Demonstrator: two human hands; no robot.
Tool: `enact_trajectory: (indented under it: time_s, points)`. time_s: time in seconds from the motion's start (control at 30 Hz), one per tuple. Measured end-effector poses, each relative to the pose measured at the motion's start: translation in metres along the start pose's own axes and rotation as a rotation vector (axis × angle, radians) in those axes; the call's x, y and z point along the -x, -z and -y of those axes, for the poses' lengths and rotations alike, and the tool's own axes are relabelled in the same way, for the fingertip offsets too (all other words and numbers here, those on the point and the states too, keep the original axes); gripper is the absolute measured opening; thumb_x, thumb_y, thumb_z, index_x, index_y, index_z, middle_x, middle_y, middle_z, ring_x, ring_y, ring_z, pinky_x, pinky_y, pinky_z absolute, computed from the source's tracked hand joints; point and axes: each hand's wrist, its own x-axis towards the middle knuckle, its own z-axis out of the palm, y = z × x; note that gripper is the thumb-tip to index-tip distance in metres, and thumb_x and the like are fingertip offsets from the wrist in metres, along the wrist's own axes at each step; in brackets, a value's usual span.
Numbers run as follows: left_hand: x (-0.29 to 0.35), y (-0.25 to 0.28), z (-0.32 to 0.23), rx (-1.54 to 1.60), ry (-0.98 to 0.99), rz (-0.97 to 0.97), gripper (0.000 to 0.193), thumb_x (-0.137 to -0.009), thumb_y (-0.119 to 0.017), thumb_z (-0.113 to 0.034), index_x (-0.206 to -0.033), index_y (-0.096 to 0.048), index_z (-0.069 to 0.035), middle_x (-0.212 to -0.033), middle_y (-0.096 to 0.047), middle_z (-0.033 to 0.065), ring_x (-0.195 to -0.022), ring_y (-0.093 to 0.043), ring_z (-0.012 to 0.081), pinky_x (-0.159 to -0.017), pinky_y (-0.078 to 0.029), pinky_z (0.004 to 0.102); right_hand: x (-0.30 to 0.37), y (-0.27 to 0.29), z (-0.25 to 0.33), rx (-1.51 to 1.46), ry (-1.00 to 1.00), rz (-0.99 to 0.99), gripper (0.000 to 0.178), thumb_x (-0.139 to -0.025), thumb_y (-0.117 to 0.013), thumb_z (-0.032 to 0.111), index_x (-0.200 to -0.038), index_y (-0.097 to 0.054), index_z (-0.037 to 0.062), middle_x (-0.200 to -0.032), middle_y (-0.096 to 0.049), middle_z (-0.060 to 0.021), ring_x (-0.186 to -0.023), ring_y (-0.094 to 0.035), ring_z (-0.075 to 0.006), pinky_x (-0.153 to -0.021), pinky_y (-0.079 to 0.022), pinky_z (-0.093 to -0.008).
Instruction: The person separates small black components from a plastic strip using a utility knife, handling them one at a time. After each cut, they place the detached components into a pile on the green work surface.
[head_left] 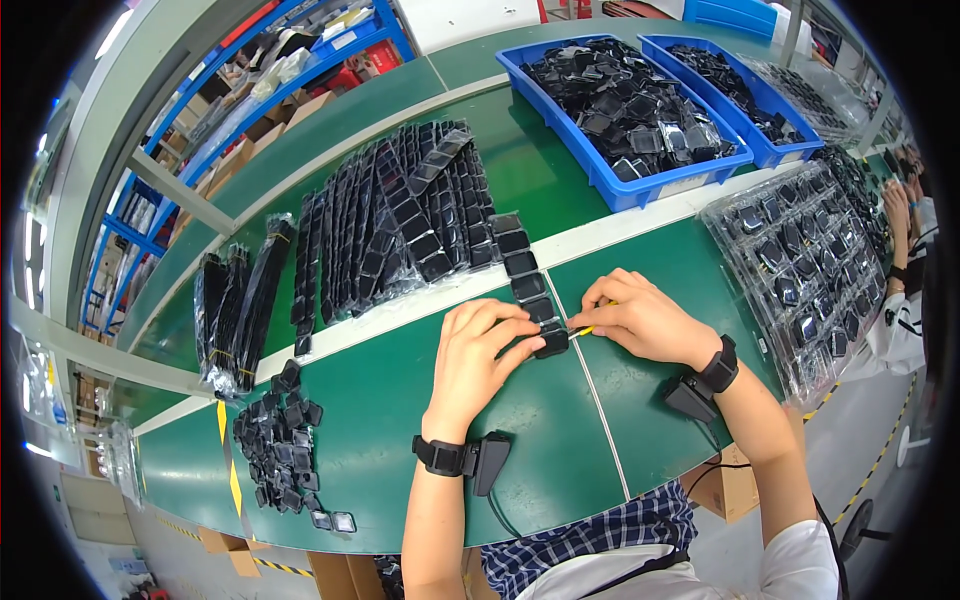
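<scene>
A strip of black square pieces [523, 263] hangs over the white rail and comes down onto the green table in front of me. My left hand [478, 352] pinches the near end of this strip between thumb and fingers, by the last square piece [551, 343]. From the right, my right hand [648, 318] grips a small tool with a yellow handle [586, 331]. Its thin metal tip points at the strip's end, close to my left fingertips; whether it touches, I cannot tell. Both wrists carry black straps with small black boxes.
Loose black squares [280, 445] lie in a heap at the left. Many more strips [385, 215] are stacked beyond the rail, beside tied black bundles [265, 290]. Two blue bins [655, 190] of black pieces stand far right. Clear trays [800, 265] hold parts at the right.
</scene>
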Motion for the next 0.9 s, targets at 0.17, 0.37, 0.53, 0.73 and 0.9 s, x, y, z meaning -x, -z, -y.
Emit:
enact_trajectory:
  time_s: [0.17, 0.37, 0.53, 0.73, 0.9]
  points:
    - [-0.004, -0.014, 0.004, 0.082, 0.034, 0.013, 0.017, -0.082, -0.084, -0.019, -0.094, -0.077, -0.011, -0.118, -0.076, 0.0003, -0.124, -0.063, 0.0255, -0.108, -0.043, 0.0412, 0.001, 0.003, 0.003, -0.022, -0.016, 0.034, 0.028, -0.088, -0.076, 0.012, -0.114, -0.079, 0.0198, -0.108, -0.062, 0.0029, -0.103, -0.056, -0.0199, -0.095, -0.044, -0.0354]
    - [-0.009, -0.017, 0.005, 0.139, 0.1, 0.03, 0.018, -0.079, -0.086, -0.016, -0.089, -0.075, -0.008, -0.116, -0.077, 0.0029, -0.124, -0.064, 0.0276, -0.106, -0.046, 0.0428, -0.001, -0.006, 0.0, -0.004, 0.001, -0.032, 0.025, -0.087, -0.076, 0.013, -0.111, -0.079, 0.0199, -0.11, -0.063, 0.0033, -0.106, -0.056, -0.0208, -0.097, -0.043, -0.0368]
    - [-0.008, -0.015, 0.006, 0.14, 0.09, 0.029, 0.017, -0.078, -0.086, -0.015, -0.087, -0.074, -0.007, -0.116, -0.076, 0.0038, -0.121, -0.065, 0.0287, -0.103, -0.048, 0.0434, -0.005, -0.007, -0.008, -0.016, 0.063, -0.097, 0.022, -0.088, -0.075, 0.014, -0.108, -0.08, 0.02, -0.11, -0.064, 0.0026, -0.108, -0.057, -0.0212, -0.096, -0.042, -0.0377]
    - [-0.005, -0.001, 0.003, 0.182, 0.171, -0.027, 0.012, -0.081, -0.084, -0.009, -0.086, -0.074, -0.006, -0.117, -0.075, 0.0061, -0.119, -0.066, 0.0293, -0.103, -0.049, 0.0422, 0.007, 0.028, -0.028, -0.104, -0.026, 0.029, 0.024, -0.088, -0.075, 0.008, -0.11, -0.08, 0.0169, -0.106, -0.064, 0.0002, -0.106, -0.057, -0.0225, -0.1, -0.043, -0.0386]
    - [0.015, 0.042, 0.011, 0.183, 0.282, 0.001, 0.01, -0.081, -0.082, -0.005, -0.084, -0.072, -0.004, -0.116, -0.074, 0.0088, -0.118, -0.066, 0.0291, -0.105, -0.048, 0.0411, 0.004, 0.02, -0.02, -0.156, -0.108, -0.055, 0.028, -0.088, -0.075, 0.008, -0.115, -0.078, 0.0148, -0.106, -0.063, -0.0018, -0.104, -0.056, -0.0229, -0.098, -0.046, -0.037]
